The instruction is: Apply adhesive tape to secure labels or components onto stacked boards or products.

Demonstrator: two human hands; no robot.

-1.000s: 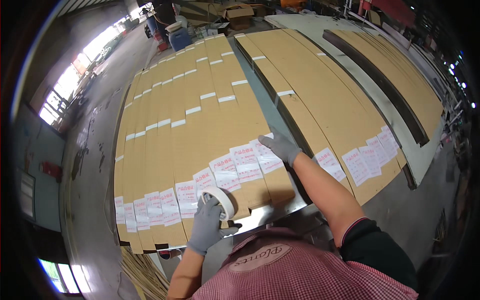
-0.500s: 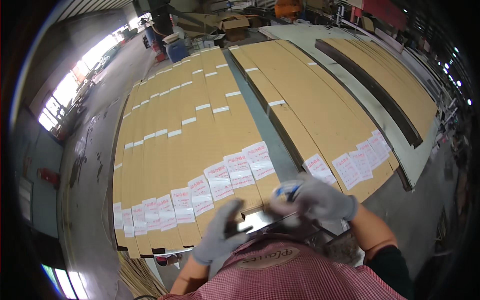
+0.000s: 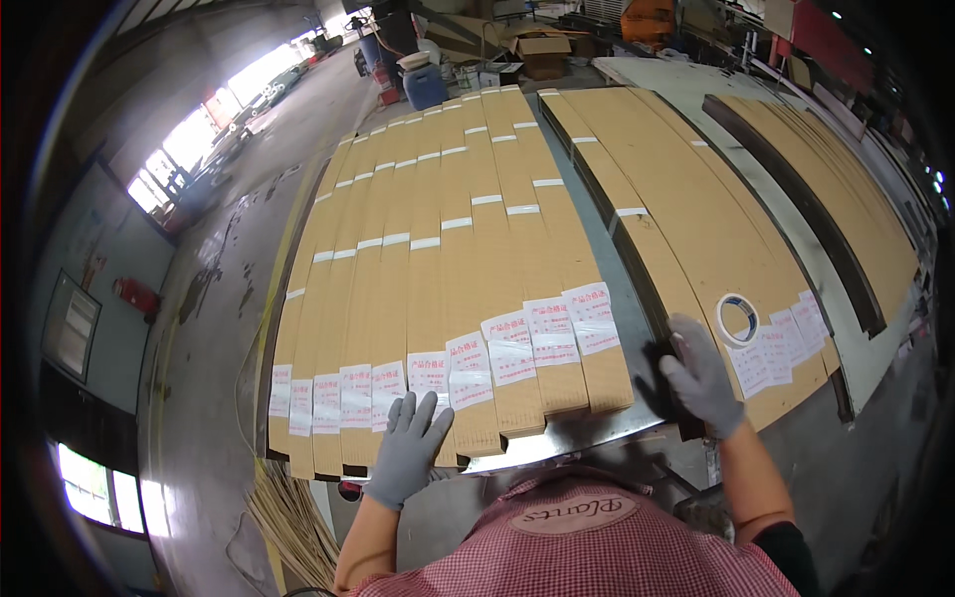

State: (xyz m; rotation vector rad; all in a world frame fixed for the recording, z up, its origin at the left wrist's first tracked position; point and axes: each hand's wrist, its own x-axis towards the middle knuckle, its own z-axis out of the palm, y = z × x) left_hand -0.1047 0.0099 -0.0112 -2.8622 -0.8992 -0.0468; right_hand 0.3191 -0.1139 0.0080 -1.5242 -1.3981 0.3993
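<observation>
My left hand (image 3: 410,450), in a grey glove, lies with fingers spread over the near ends of the left row of cardboard-wrapped strips (image 3: 438,289). Its fingertips touch the paper labels (image 3: 428,376) taped there. My right hand (image 3: 702,380), gloved alike, is at the near end of a cardboard strip (image 3: 652,249) with a dark side. Its fingers stretch forward and the thumb stands apart at the strip's left edge; the palm side is hidden. Just right of it, a roll of clear tape (image 3: 724,323) lies on the neighbouring cardboard, partly over a label.
A grey table surface (image 3: 587,214) shows between the two rows. Farther right lies another cardboard stack (image 3: 826,169) with a dark edge. A blue barrel (image 3: 426,88) and an open carton (image 3: 544,58) stand behind. Thin sticks (image 3: 293,522) lean at the lower left.
The tape roll has left my right hand and now lies on the cardboard. My right hand has moved to the strip's near end, and my left hand onto the labels. The view has shifted.
</observation>
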